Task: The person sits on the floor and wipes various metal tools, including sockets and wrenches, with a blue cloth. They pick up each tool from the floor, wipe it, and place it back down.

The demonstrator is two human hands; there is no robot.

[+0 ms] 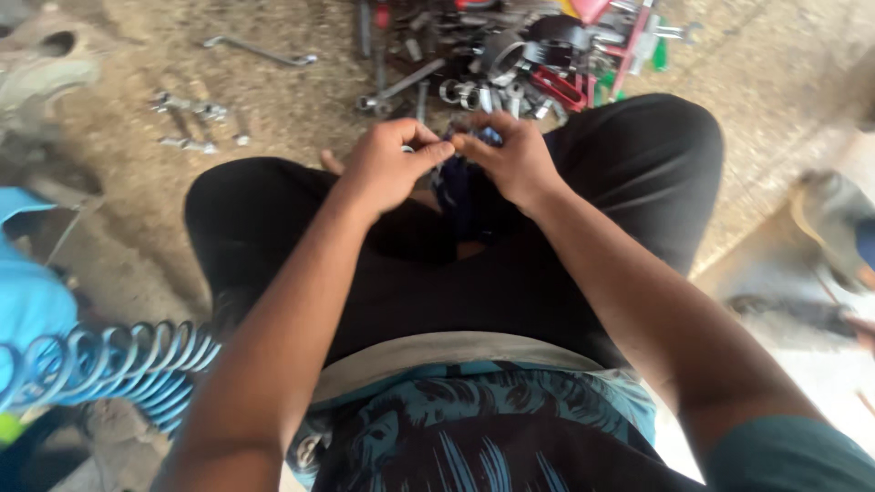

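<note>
Head view: at lower left I see a blue coiled hose [109, 364]. At center, my left hand [387, 169] and right hand [510, 159] pinch fingers shut on a dark blue cloth [460, 196] between my knees. Beyond, at top, wrenches [492, 64] lie heaped on the ground.

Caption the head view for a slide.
Both hands, left hand and right hand, pinch a dark cloth above scattered wrenches.

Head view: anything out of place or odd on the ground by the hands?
Yes. Wrenches and sockets lie in a loose heap on the dirt floor, and a few bolts and one long wrench lie scattered apart to the left.
</note>
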